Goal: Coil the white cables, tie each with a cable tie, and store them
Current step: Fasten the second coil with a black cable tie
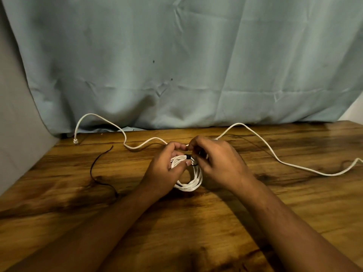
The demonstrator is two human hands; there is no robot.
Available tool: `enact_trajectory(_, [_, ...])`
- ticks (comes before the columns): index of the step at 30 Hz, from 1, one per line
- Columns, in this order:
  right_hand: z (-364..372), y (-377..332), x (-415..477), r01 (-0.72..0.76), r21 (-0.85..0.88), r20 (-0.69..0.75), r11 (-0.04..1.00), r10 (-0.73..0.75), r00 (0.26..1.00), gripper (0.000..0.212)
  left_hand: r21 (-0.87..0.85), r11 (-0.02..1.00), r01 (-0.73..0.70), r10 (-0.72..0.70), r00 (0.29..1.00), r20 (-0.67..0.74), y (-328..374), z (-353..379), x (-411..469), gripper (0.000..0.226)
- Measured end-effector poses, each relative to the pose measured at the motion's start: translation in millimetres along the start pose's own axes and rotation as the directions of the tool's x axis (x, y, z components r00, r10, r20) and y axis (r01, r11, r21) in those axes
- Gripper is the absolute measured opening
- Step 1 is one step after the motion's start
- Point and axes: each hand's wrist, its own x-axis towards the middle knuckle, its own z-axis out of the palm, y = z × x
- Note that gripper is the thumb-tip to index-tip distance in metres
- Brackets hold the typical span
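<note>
A thin black plastic cable tie (91,171) lies loose and curved on the wood-grain counter (59,203). A slack white cable (134,148) snakes along the rear, hidden behind both hands and cut off at right. Left hand (165,171): fingers curled, clamped on the coiled white cable (193,182) at counter centre. Right hand (220,163): fingers pinched on a black tie (189,157) round the coil; fingertips obscured.

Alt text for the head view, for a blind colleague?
Left hand grips a coiled white cable on a wooden table; right hand pinches a black cable tie around it. An uncoiled white cable and a spare tie lie nearby.
</note>
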Motion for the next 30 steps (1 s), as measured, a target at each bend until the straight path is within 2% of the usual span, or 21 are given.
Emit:
enact_trajectory(4, [3.3, 6.5, 0.2, -0.132, -0.011, -0.036, 0.991, 0.131, 0.991, 0.009, -0.013, 1.0, 0.001, -0.002, 0.999, -0.041, 0.9, -0.1, 0.7, 0.026])
enact_trajectory(7, [3.4, 5.3, 0.4, -0.134, -0.029, -0.007, 0.991, 0.134, 0.991, 0.009, -0.004, 1.0, 0.001, -0.001, 0.998, -0.055, 2.6, 0.4, 0.4, 0.026])
enact_trajectory(15, [-4.4, -3.9, 1.8, 0.068, -0.22, 0.121, 0.973, -0.042, 0.992, 0.017, 0.062, 0.998, -0.027, 0.029, 0.999, -0.023, 2.2, 0.6, 1.4, 0.03])
enact_trajectory(21, [-3.9, -4.9, 4.0, 0.133, -0.247, 0.133, 0.96, -0.103, 0.986, 0.016, 0.071, 0.996, -0.049, 0.049, 0.999, 0.006, -0.4, 0.4, 1.7, 0.03])
enact_trajectory(23, [-2.6, -3.9, 2.6, 0.078, -0.152, 0.099, 0.985, -0.064, 0.993, 0.016, 0.044, 0.998, -0.046, 0.046, 0.999, 0.005, -1.1, 0.6, 1.9, 0.03])
enact_trajectory(26, [-0.8, 0.3, 0.5, -0.087, 0.004, 0.011, 0.996, 0.087, 0.996, 0.014, 0.021, 0.999, -0.041, 0.041, 0.999, -0.021, -2.2, 1.2, 1.5, 0.031])
enact_trajectory(28, [0.0, 3.8, -0.6, -0.19, 0.089, 0.021, 0.978, 0.189, 0.982, 0.01, 0.033, 0.999, -0.033, 0.034, 0.999, -0.042, -3.4, 0.6, 1.5, 0.032])
enact_trajectory(30, [1.0, 5.5, -0.4, -0.214, 0.094, 0.036, 0.972, 0.211, 0.977, 0.004, 0.045, 0.999, -0.029, 0.031, 0.998, -0.047, -3.7, 0.0, 1.6, 0.033])
